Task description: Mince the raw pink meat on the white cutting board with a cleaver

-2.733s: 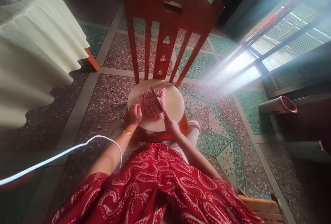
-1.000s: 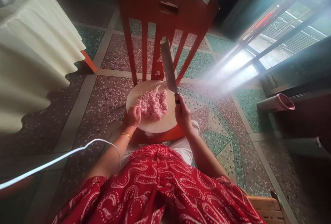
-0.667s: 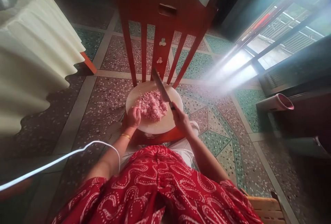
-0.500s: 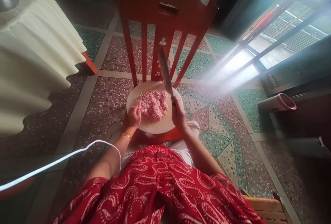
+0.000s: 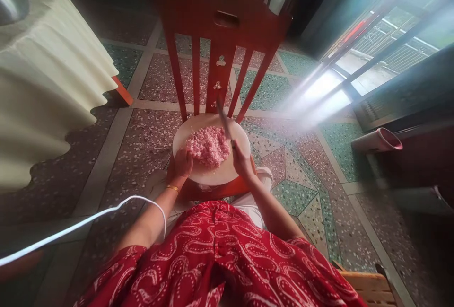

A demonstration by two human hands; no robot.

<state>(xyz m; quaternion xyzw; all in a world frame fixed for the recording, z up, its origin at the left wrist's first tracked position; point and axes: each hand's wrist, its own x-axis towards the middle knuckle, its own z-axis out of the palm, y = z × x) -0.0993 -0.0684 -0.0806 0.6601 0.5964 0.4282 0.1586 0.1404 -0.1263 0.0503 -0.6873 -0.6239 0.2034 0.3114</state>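
Pink minced meat (image 5: pixel 209 147) lies in a loose heap on a round, pale chopping board (image 5: pixel 213 177), which rests on the seat of a red wooden chair. In my right hand (image 5: pixel 242 160), closed round the handle, is a kitchen knife (image 5: pixel 223 117). Its dark blade points away from me, over the board's far right part, beside the meat. My left hand (image 5: pixel 183 162) is closed at the board's left edge, its fingers against the near left side of the meat. What those fingers grip is hidden.
The chair's slatted back (image 5: pixel 227 28) rises behind the board. A table with a cream cloth (image 5: pixel 53 70) stands left. A white cable (image 5: pixel 88 219) passes by my left forearm. On the right are a pale cylindrical bin (image 5: pixel 378 140) and a bright barred doorway.
The knife has come down, its tip now much lower and nearer the board's far edge. My left hand has shifted slightly, staying beside the meat.
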